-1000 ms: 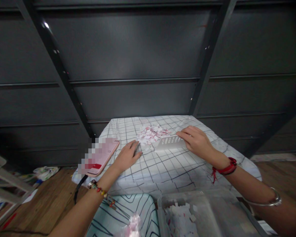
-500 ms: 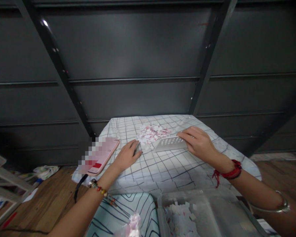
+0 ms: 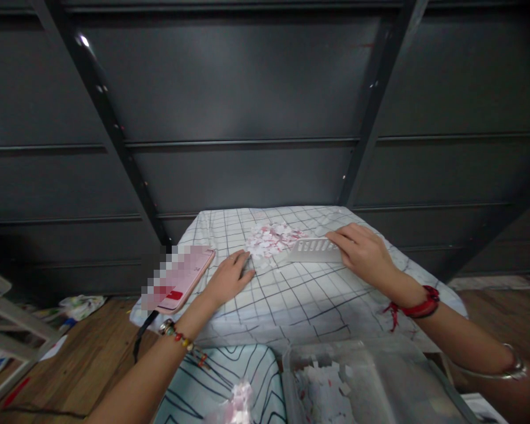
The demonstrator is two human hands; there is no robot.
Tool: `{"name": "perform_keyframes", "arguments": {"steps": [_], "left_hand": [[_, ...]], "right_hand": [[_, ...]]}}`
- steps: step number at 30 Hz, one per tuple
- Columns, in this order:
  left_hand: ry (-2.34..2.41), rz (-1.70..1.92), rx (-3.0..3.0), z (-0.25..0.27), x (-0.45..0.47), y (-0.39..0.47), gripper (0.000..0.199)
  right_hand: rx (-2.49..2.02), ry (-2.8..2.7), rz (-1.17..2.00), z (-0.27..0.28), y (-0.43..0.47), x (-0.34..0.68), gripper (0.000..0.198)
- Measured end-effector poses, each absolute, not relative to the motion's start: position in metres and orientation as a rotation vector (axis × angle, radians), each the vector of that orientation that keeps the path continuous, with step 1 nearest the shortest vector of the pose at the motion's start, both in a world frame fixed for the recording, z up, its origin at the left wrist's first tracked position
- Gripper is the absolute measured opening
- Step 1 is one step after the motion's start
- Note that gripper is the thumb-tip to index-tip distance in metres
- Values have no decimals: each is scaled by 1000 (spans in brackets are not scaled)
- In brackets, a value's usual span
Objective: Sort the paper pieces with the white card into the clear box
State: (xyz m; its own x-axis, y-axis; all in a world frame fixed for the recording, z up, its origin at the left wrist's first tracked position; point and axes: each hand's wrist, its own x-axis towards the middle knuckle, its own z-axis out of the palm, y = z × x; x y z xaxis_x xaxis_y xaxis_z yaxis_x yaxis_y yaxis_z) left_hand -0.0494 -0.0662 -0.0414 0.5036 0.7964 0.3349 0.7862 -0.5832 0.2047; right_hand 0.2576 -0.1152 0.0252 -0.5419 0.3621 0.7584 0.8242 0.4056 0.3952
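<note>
A heap of small white and pink paper-like pieces (image 3: 274,238) lies on the table under a white grid-patterned cloth (image 3: 287,300). My right hand (image 3: 364,250) pinches the upper right edge of a white slotted plastic tray (image 3: 315,254), which stands tilted at the heap's right side. Its far side and what it may hold are hidden from me. Fingers spread, my left hand (image 3: 232,274) rests flat on the cloth at the heap's left edge, holding nothing.
A pink-cased phone (image 3: 188,282), partly pixelated, lies left of my left hand. Nearest me are a patterned blue cushion (image 3: 181,388) with a clear plastic bag (image 3: 238,403), and a translucent bin (image 3: 375,383) holding white pieces. A dark panelled wall (image 3: 242,88) rises behind.
My right hand has drawn the slotted tray a little to the right, away from the heap. The left hand stays in place.
</note>
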Motion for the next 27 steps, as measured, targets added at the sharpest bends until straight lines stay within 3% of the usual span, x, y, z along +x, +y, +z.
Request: {"name": "perform_keyframes", "arguments": {"steps": [19,27], "left_hand": [[1393,680,2707,-45,-51,-64,44],[1424,626,2725,-42,-50,-68,43]], "right_hand": [[-954,-2109,-930,17,-136,242,32],[-904,-2081,-1023,26,-153,226,28]]}}
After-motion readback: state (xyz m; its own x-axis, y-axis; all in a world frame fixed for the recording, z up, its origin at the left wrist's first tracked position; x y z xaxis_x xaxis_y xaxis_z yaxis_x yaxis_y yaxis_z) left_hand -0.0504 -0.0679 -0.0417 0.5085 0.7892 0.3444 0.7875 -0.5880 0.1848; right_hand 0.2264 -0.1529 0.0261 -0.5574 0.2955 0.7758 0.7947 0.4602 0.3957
